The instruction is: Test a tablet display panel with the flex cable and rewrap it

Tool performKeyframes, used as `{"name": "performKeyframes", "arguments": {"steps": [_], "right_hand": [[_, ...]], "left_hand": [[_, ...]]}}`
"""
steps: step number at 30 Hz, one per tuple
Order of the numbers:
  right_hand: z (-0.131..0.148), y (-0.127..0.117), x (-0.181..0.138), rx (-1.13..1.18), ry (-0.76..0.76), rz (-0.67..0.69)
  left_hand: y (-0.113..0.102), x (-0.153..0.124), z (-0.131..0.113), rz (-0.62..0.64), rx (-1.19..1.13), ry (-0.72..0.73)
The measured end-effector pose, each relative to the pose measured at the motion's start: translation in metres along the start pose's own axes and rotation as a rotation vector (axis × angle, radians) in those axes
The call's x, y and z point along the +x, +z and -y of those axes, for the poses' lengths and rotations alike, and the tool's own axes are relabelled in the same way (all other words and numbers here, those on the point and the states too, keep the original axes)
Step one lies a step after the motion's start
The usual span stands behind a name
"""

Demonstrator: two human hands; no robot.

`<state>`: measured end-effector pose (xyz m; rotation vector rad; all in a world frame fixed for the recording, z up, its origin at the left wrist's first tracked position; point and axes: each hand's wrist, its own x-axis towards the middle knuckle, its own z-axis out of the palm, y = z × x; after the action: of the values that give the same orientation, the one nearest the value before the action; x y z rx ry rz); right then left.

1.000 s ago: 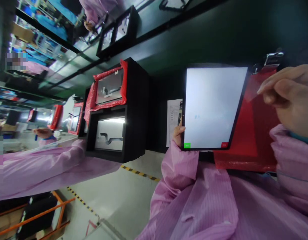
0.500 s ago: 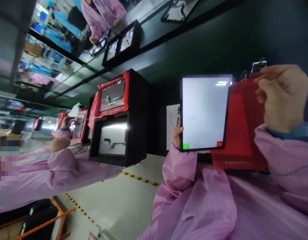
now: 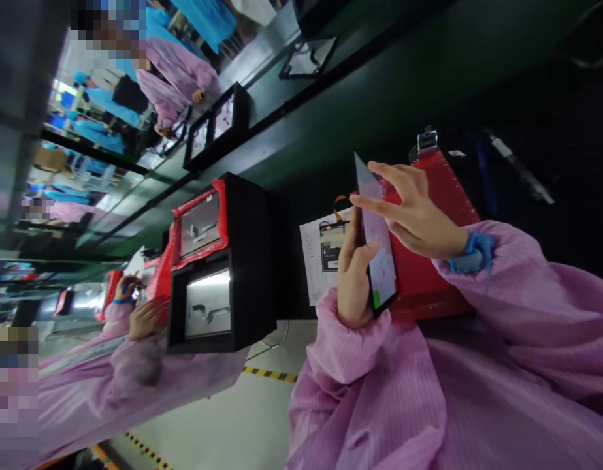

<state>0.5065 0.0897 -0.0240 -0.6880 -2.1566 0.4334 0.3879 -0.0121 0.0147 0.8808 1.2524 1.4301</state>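
Observation:
My left hand (image 3: 356,277) grips a tablet (image 3: 379,258) by its side, thumb on the front. The tablet is tilted nearly edge-on, with a pale lit screen and a green box in its lower corner. My right hand (image 3: 411,202) reaches across the upper part of the screen, fingers stretched apart, the tips close to the tablet's top and left edge; contact is hard to make out. Behind the tablet lies a red plastic-covered clipboard (image 3: 436,261) with a metal clip (image 3: 427,140). Left of it, a dark flat electronic part (image 3: 330,248) rests on a printed sheet (image 3: 311,261).
Two pens, a blue one (image 3: 486,173) and a clear one (image 3: 521,170), lie at the right. A black two-compartment box (image 3: 255,254) with red bubble wrap (image 3: 221,215) stands left. A co-worker's hand (image 3: 147,316) is beside it. Another framed panel (image 3: 308,57) lies farther back.
The tablet has turned from facing me to nearly edge-on. My right hand has moved left from the clipboard's clip to the tablet, its fingers spreading. The pens and electronic part now show.

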Motion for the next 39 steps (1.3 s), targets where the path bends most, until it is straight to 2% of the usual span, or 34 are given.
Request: {"name": "performKeyframes", "arguments": {"steps": [4, 5, 7, 9, 11, 13, 15, 18, 26, 29, 32, 35, 37, 39], "right_hand": [[0.000, -0.004, 0.000, -0.021, 0.040, -0.132], [0.000, -0.006, 0.000, -0.023, 0.028, -0.188], [0.000, -0.010, 0.000, -0.012, 0.002, -0.285], [0.000, -0.012, 0.000, 0.002, 0.020, -0.317], [0.000, -0.011, -0.001, -0.014, 0.066, -0.301], [-0.002, -0.008, -0.003, -0.038, 0.065, -0.315], [-0.005, -0.004, -0.005, -0.044, 0.018, -0.362], [-0.008, -0.001, -0.008, -0.035, -0.035, -0.409], [-0.014, 0.005, -0.006, -0.048, -0.074, -0.466], [-0.010, -0.002, -0.006, 0.020, -0.059, -0.422], [0.000, -0.023, -0.010, 0.172, -0.020, -0.245], [0.013, -0.053, -0.019, 0.252, 0.188, -0.032], [0.016, -0.071, -0.028, 0.216, 0.387, 0.032], [0.015, -0.082, -0.038, 0.196, 0.579, 0.039]], "left_hand": [[0.007, -0.002, 0.005, 0.133, 0.036, 0.097], [0.004, -0.003, 0.008, 0.139, 0.062, 0.145], [-0.011, -0.005, 0.017, 0.051, 0.184, 0.281], [-0.032, -0.007, 0.032, -0.133, 0.465, 0.425], [-0.055, -0.010, 0.052, -0.267, 0.844, 0.490], [-0.073, -0.014, 0.072, -0.274, 1.155, 0.501], [-0.083, -0.017, 0.089, -0.227, 1.313, 0.518], [-0.087, -0.020, 0.100, -0.181, 1.393, 0.555], [-0.086, -0.019, 0.101, -0.153, 1.425, 0.575], [-0.087, -0.020, 0.103, -0.166, 1.403, 0.607], [-0.088, -0.023, 0.102, -0.125, 1.313, 0.644], [-0.090, -0.024, 0.098, 0.082, 1.259, 0.694], [-0.090, -0.024, 0.096, 0.217, 1.284, 0.685], [-0.088, -0.023, 0.095, 0.274, 1.315, 0.650]]}}
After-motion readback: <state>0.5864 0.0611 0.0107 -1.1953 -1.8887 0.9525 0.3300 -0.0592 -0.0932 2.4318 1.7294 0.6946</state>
